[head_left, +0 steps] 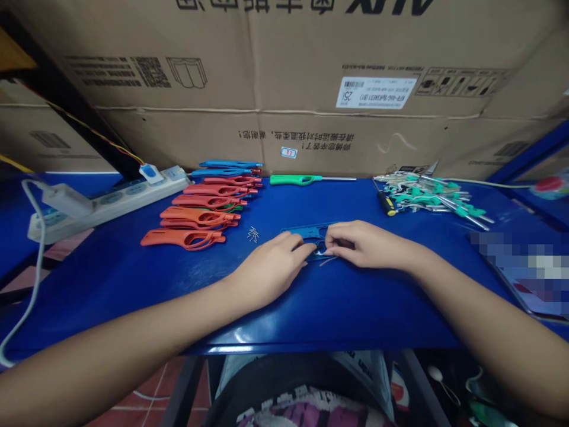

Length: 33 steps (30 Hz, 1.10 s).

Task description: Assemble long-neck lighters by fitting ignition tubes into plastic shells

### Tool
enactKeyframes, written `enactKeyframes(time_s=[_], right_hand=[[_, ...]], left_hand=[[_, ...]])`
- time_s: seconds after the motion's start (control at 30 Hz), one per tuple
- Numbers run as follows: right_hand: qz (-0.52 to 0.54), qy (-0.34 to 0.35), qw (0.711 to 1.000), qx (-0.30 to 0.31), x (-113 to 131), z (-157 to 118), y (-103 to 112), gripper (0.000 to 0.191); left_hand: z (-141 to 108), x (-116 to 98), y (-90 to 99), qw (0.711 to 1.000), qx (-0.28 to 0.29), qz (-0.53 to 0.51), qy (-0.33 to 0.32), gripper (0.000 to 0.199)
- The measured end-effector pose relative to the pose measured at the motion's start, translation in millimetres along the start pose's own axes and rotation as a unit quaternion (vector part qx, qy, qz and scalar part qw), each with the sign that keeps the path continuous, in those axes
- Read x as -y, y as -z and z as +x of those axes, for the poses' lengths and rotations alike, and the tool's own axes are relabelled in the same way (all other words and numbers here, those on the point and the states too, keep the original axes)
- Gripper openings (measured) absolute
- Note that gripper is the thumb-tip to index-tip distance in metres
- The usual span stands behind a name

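A blue lighter casing point(304, 233) lies on the blue table in front of me, partly covered by my fingers. My left hand point(275, 267) is closed on its near left side, thumb and fingertips against the trigger opening. From the right, my right hand point(368, 244) reaches the same opening, its fingers curled and the thumb close to the fingertips. Whatever small part it pinches there is too small to name. A thin strip point(328, 261) lies just below the casing. To the left of my left hand is a small pile of screws point(253, 234).
Red, orange and blue lighter casings point(186, 238) lie stacked at left, beside a white power strip point(115, 198). A green lighter point(296, 179) lies at the back. Green-and-metal lighter inserts point(438, 193) and a screwdriver point(387, 203) are at back right. A cardboard box point(213, 124) stands behind.
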State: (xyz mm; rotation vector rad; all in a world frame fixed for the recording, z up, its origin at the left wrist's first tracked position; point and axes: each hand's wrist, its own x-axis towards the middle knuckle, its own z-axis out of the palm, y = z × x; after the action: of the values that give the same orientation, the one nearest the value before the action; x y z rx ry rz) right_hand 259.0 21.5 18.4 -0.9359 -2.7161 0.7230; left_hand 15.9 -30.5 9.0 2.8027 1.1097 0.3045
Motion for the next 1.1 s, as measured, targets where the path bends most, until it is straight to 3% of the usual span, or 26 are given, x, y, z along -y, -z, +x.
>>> enactKeyframes(time_s=[0.23,0.8,1.1], right_hand=[[0.009,-0.018,1.000,-0.010,0.9,-0.8,2.0,0.008],[0.047,-0.013,0.999,0.006,-0.7,-2.5,7.0,0.011],[0.074,-0.015,0.997,0.019,-2.6,-5.8,11.8,0.009]], left_hand=[[-0.1,0.9,-0.1,1.000,-0.001,-0.017,-0.015,0.027],[0.2,4.5,-4.5,0.999,-0.025,-0.028,-0.036,0.033],[0.4,5.4,-3.6,0.999,-0.007,-0.022,-0.039,0.040]])
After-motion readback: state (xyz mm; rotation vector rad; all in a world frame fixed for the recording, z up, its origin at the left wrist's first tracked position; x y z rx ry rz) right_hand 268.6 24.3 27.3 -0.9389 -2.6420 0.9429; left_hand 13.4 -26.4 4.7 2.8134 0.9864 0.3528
